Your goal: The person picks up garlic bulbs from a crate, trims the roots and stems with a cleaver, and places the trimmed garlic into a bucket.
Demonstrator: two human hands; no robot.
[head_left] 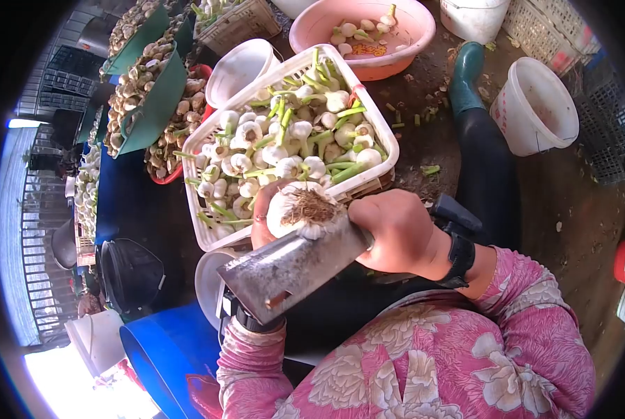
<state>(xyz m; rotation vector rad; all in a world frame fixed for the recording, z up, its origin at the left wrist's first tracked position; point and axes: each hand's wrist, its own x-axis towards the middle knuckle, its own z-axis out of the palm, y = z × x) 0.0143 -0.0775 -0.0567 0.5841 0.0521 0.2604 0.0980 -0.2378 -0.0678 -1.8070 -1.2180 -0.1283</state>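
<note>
My left hand (260, 222) is wrapped round a garlic bulb (284, 204), whose brown root tuft faces up; most of this hand is hidden behind the blade. In my closed right hand (398, 229) is a broad-bladed knife (291, 272), its grey metal blade stretching left across the front of the bulb. The blade's upper edge lies right at the root end. Just beyond both hands, a white plastic crate (207, 241) holds many garlic bulbs (274, 153) with short cut green stems. Each wrist wears a black strap.
A pink basin (305, 31) with several bulbs sits beyond the crate, near a white bucket (239, 66). Another white bucket (529, 112) stands right of my boot (468, 77). Teal scoops (155, 105) of garlic are at left, a blue barrel (166, 349) lower left. Trimmings litter the floor.
</note>
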